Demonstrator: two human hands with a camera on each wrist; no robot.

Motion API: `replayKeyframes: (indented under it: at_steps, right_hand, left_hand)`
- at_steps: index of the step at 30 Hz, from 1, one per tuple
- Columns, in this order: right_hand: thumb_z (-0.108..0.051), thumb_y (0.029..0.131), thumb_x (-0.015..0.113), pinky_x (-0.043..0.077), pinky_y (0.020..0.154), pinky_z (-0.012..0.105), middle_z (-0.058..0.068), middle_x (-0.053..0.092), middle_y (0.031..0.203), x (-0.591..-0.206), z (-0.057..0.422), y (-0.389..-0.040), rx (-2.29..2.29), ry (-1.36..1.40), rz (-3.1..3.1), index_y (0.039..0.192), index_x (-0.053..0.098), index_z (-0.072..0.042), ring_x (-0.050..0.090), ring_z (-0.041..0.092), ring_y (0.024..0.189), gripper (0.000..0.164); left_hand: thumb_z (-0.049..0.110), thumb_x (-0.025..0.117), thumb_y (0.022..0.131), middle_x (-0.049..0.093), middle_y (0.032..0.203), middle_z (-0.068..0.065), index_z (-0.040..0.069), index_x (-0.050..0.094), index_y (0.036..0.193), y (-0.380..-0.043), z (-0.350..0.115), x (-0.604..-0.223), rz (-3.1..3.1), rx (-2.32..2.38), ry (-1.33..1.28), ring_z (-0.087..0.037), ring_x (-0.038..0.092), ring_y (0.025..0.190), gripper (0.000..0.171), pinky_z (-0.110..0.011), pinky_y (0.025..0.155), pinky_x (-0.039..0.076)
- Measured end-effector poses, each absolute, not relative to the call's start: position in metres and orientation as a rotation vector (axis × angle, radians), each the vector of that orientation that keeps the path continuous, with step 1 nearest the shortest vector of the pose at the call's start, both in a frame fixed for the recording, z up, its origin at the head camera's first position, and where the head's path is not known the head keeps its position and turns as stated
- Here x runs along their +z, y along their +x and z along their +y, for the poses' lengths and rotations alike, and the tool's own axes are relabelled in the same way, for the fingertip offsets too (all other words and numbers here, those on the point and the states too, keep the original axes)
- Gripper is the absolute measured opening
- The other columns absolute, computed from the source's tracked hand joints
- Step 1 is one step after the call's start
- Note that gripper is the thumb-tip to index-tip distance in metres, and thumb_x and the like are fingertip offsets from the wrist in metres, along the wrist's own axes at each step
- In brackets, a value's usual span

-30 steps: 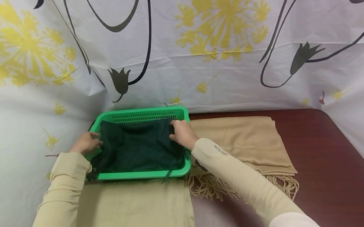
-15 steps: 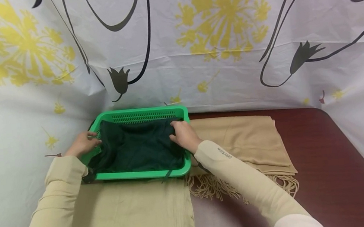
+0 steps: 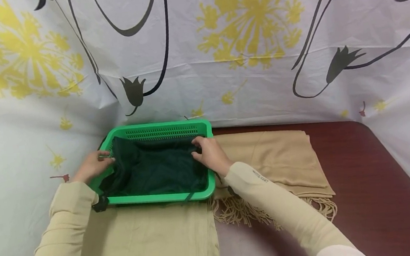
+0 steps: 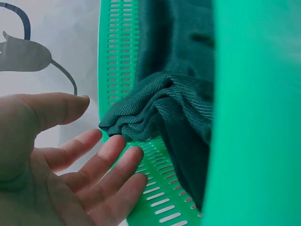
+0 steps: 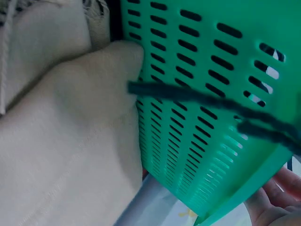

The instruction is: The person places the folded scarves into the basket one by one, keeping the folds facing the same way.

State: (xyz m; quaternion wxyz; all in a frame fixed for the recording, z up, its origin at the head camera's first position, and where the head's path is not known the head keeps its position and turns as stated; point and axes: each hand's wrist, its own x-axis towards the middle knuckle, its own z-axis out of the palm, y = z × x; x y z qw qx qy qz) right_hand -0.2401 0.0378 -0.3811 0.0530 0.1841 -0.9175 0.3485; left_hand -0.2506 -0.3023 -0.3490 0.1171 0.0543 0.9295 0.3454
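A dark green cloth (image 3: 160,167) with a herringbone weave lies bunched inside a green plastic basket (image 3: 160,198) with slotted walls. My left hand (image 3: 93,164) is over the basket's left side, fingers spread and relaxed beside the cloth's folded edge. In the left wrist view its palm faces the cloth (image 4: 174,108), and nothing lies between thumb and fingers. At the right rim, my right hand (image 3: 211,152) reaches over the cloth's right end, thumb and forefinger apart. The right wrist view shows only some of its fingers (image 5: 277,197) near the rim. Dark cord-like strands (image 5: 188,94) hang across the basket's outer wall.
A folded tan shawl (image 3: 273,158) with a knotted fringe (image 3: 241,210) lies right of the basket. Beige cloth (image 3: 157,243) is spread in front, beside a greyish cloth (image 3: 241,246). The dark red table (image 3: 377,176) shows at right. A printed curtain (image 3: 261,87) stands behind.
The left hand has drawn slightly left, away from the cloth. The right hand's thumb and fingers have parted from the cloth's right corner, and its forearm has shifted a little right.
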Motion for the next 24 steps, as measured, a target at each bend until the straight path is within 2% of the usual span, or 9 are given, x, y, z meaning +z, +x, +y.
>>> replayKeyframes:
  at_steps: [4, 13, 18, 24]
  right_hand:
    - [-0.013, 0.084, 0.061, 0.046, 0.080, 0.032, 0.012, 0.058, 0.108, -0.383, 0.039, -0.235, 1.156, 0.555, -2.760, 0.111, 0.057, -0.003, 0.055, 0.023, 0.098, 0.029]
    - [-0.012, 0.083, 0.062, 0.048, 0.073, 0.029, 0.010, 0.059, 0.102, -0.386, 0.043, -0.226, 1.287, 0.560, -2.639, 0.107, 0.058, -0.004, 0.058, 0.020, 0.089, 0.026]
    - [-0.010, 0.082, 0.062, 0.048, 0.072, 0.029, 0.012, 0.061, 0.098, -0.388, 0.048, -0.221, 1.307, 0.579, -2.543, 0.103, 0.060, -0.003, 0.060, 0.019, 0.084, 0.022]
    - [-0.007, 0.082, 0.063, 0.049, 0.071, 0.033, 0.015, 0.061, 0.097, -0.391, 0.055, -0.214, 1.398, 0.567, -2.462, 0.101, 0.061, -0.001, 0.060, 0.019, 0.080, 0.020]
  left_hand:
    - [0.025, 0.038, 0.095, 0.033, 0.121, -0.041, -0.017, 0.028, 0.127, -0.248, -0.305, -0.348, 2.723, 1.032, 0.174, -0.050, 0.035, 0.110, 0.053, -0.053, 0.084, 0.037]
    - [0.029, 0.036, 0.096, 0.031, 0.123, -0.039, -0.014, 0.026, 0.130, -0.231, -0.307, -0.344, 2.696, 1.088, 0.196, -0.049, 0.036, 0.109, 0.056, -0.055, 0.084, 0.036]
    - [0.028, 0.036, 0.096, 0.031, 0.123, -0.038, -0.014, 0.025, 0.130, -0.224, -0.310, -0.347, 2.689, 1.156, 0.223, -0.048, 0.039, 0.107, 0.055, -0.053, 0.083, 0.039]
    - [0.029, 0.036, 0.096, 0.038, 0.121, -0.034, -0.012, 0.028, 0.130, -0.216, -0.315, -0.353, 2.740, 1.220, 0.256, -0.046, 0.042, 0.106, 0.054, -0.047, 0.079, 0.045]
